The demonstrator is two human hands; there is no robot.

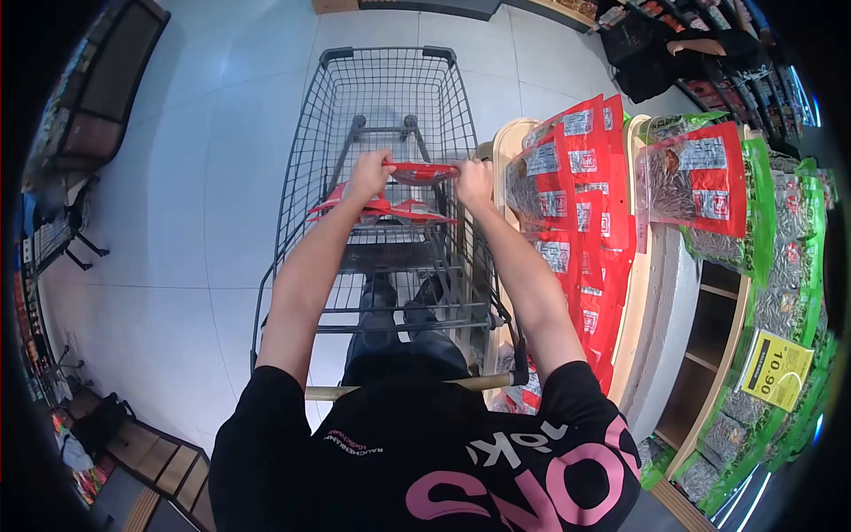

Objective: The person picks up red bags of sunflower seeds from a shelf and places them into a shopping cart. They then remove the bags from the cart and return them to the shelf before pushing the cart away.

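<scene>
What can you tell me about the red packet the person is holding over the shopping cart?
The red packet is flat, glossy and plastic-looking, held level over the wire cart. The left hand grips one end and the right hand the other. Similar red packets lie in the cart just below it.

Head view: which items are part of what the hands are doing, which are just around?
In hand:
left hand and right hand, both on one red packet
red packets lying in the cart

Just around:
shelf packets
yellow price tag
another person
</scene>
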